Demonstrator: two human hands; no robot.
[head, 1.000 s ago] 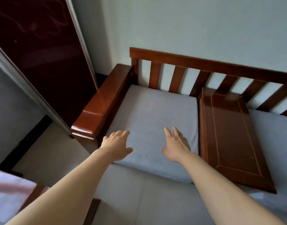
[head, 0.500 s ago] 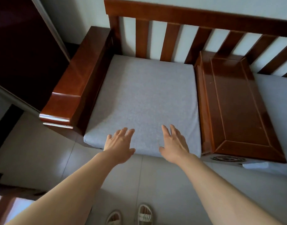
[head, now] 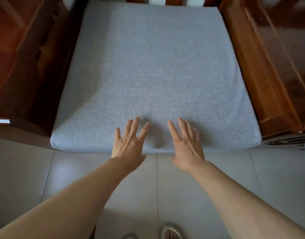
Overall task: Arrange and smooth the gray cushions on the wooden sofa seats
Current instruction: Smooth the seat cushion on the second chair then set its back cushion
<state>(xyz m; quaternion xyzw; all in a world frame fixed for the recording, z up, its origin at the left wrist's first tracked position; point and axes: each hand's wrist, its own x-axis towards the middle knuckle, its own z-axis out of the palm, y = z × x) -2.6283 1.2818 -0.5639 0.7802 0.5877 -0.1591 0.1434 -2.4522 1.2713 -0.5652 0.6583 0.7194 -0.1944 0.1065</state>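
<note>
The gray cushion is seated between the wooden armrest and the wooden divider. Left hand and right hand are laid near its front edge, fingers spread flat, seemingly for smoothing. Actual contact cannot be confirmed; the sofa's backrest is cut off.

Likely a home: cushioned wooden sofa.
</note>
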